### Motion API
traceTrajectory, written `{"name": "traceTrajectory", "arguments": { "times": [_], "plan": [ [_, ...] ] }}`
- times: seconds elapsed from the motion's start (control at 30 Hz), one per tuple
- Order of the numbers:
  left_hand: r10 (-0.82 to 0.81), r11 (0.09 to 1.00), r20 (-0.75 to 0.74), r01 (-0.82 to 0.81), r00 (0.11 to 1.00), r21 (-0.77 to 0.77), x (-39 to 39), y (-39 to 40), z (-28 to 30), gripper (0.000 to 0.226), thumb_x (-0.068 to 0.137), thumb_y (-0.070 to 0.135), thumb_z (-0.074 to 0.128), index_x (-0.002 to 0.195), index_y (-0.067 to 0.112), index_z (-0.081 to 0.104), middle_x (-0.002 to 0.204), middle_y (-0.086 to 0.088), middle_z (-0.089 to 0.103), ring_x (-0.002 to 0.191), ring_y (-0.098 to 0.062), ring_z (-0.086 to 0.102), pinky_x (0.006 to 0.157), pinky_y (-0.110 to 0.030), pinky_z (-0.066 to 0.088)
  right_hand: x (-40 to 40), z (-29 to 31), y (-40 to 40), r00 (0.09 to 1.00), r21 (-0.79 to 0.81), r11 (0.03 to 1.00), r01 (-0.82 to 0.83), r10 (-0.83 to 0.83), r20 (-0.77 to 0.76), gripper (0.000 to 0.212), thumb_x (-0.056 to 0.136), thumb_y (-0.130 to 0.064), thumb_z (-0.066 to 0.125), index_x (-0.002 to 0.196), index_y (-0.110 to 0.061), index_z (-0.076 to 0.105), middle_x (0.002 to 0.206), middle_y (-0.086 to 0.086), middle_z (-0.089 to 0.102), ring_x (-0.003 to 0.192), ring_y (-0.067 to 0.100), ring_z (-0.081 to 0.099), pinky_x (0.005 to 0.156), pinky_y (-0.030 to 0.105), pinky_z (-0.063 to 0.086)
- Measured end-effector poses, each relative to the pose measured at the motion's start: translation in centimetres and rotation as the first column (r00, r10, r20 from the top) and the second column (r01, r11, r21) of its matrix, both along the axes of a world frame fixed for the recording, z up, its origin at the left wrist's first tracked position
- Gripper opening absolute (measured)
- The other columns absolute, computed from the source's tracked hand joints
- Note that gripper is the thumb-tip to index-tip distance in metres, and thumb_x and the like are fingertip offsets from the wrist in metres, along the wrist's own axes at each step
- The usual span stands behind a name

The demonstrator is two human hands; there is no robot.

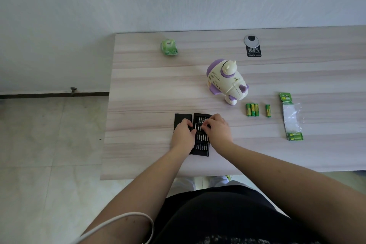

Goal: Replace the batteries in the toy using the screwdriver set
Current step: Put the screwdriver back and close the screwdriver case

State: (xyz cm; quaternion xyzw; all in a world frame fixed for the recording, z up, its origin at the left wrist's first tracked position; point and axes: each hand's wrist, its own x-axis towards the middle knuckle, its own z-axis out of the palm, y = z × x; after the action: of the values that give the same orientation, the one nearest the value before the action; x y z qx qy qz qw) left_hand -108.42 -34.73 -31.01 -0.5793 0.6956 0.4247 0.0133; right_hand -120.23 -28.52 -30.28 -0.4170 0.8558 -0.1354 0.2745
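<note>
Screwdriver set (202, 145) lying open at frame centre, left hand (183, 134) gripping its edge, right hand (218, 128) fingers curling, pinching among bits.

Table (138, 89): toy (225, 80), batteries (252, 109), screwdriver set (202, 140).

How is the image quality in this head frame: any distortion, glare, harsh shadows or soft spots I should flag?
Head view: wide-angle bending shows, the table edges splaying and the forearms ballooning near the bottom; lighting is soft and even, with only faint shadows under the toy and no strong glare; the bits in the screwdriver set are too small to make out; the lower corners look soft.
</note>
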Motion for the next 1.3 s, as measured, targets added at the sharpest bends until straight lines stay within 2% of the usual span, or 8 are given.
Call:
{"name": "traceTrajectory", "arguments": {
  "times": [0.13, 0.2, 0.4, 0.63, 0.77, 0.9, 1.03, 1.3],
  "plan": [
    [-0.003, 1.0, 0.01, 0.003, 1.0, -0.009, -0.1, -0.1, -0.1, 0.015, 0.093, 0.021, 0.059, 0.106, 0.016, 0.053, 0.1, -0.005, 0.061, 0.081, -0.023, 0.057, 0.066, -0.031, 0.04, -0.8, 0.5, -0.3, 0.97, 0.091, 0.971, -0.219, 0.227, -0.09, 0.024, 0.095, -0.033, 0.054, 0.108, -0.021, 0.07, 0.118, 0.003, 0.052, 0.111, 0.024, 0.05, 0.093, 0.033, 0.036],
    [-0.004, 1.0, 0.007, 0.004, 1.0, -0.013, -0.1, 0.0, -0.1, 0.015, 0.093, 0.021, 0.059, 0.106, 0.016, 0.053, 0.1, -0.005, 0.061, 0.079, -0.022, 0.056, 0.065, -0.031, 0.039, -1.0, 0.6, -0.4, 0.96, 0.096, 0.963, -0.253, 0.262, -0.102, 0.024, 0.095, -0.032, 0.054, 0.107, -0.02, 0.071, 0.117, 0.004, 0.054, 0.109, 0.025, 0.051, 0.091, 0.033, 0.038],
    [-0.001, 1.0, -0.018, 0.0, 1.0, -0.027, 0.0, 0.1, -0.2, 0.014, 0.092, 0.02, 0.059, 0.104, 0.016, 0.053, 0.096, -0.007, 0.06, 0.074, -0.021, 0.052, 0.062, -0.029, 0.034, -1.7, 0.9, -1.0, 0.985, 0.074, 0.997, -0.024, 0.011, 0.172, 0.018, 0.092, -0.029, 0.061, 0.101, -0.018, 0.073, 0.11, 0.002, 0.056, 0.093, 0.018, 0.057, 0.075, 0.026, 0.04],
    [0.005, 0.999, -0.113, -0.01, 0.994, -0.04, 0.7, 0.2, -0.6, 0.007, 0.093, 0.021, 0.06, 0.1, 0.019, 0.057, 0.081, -0.002, 0.052, 0.062, -0.013, 0.047, 0.053, -0.023, 0.031, -2.7, 1.4, -1.3, 0.977, 0.117, 0.988, -0.098, 0.073, 0.201, 0.019, 0.09, -0.029, 0.065, 0.102, -0.02, 0.075, 0.074, -0.018, 0.042, 0.088, 0.013, 0.057, 0.07, 0.023, 0.039],
    [-0.046, 0.986, -0.169, 0.018, 0.985, -0.165, 1.2, 0.6, -0.6, 0.01, 0.095, 0.022, 0.057, 0.102, 0.016, 0.062, 0.089, 0.001, 0.054, 0.075, -0.013, 0.052, 0.067, -0.024, 0.039, -2.8, 1.2, -1.0, 0.975, 0.112, 0.987, -0.117, 0.092, 0.202, 0.017, 0.088, -0.028, 0.068, 0.099, -0.019, 0.076, 0.083, -0.011, 0.051, 0.087, 0.014, 0.058, 0.07, 0.023, 0.04],
    [-0.206, 0.963, -0.16, 0.171, 0.965, -0.21, 1.1, 1.3, -0.1, 0.02, 0.089, 0.027, 0.066, 0.106, 0.019, 0.062, 0.095, 0.006, 0.052, 0.075, -0.009, 0.051, 0.067, -0.025, 0.042, -2.7, 0.9, -0.9, 0.969, 0.108, 0.987, -0.123, 0.096, 0.227, 0.014, 0.085, -0.026, 0.07, 0.096, -0.019, 0.076, 0.073, -0.017, 0.048, 0.08, 0.011, 0.055, 0.068, 0.022, 0.039],
    [-0.285, 0.944, -0.138, 0.253, 0.949, -0.21, 1.1, 2.0, -0.4, 0.032, 0.083, 0.024, 0.073, 0.112, 0.018, 0.06, 0.104, 0.004, 0.051, 0.079, -0.012, 0.05, 0.067, -0.026, 0.041, -2.7, 0.9, -1.1, 0.965, 0.131, 0.983, -0.132, 0.097, 0.245, 0.011, 0.083, -0.025, 0.072, 0.091, -0.02, 0.077, 0.089, -0.001, 0.07, 0.085, 0.017, 0.064, 0.066, 0.025, 0.044],
    [-0.431, 0.844, -0.132, 0.348, 0.893, -0.407, 2.2, 2.7, -0.9, 0.032, 0.083, 0.013, 0.073, 0.114, 0.007, 0.065, 0.112, -0.008, 0.059, 0.1, -0.023, 0.059, 0.08, -0.034, 0.052, -2.7, 0.6, -1.1, 0.969, 0.131, 0.988, -0.078, 0.044, 0.243, 0.007, 0.082, -0.022, 0.072, 0.089, -0.021, 0.073, 0.103, 0.003, 0.066, 0.088, 0.018, 0.063, 0.069, 0.024, 0.041]
  ]
}}
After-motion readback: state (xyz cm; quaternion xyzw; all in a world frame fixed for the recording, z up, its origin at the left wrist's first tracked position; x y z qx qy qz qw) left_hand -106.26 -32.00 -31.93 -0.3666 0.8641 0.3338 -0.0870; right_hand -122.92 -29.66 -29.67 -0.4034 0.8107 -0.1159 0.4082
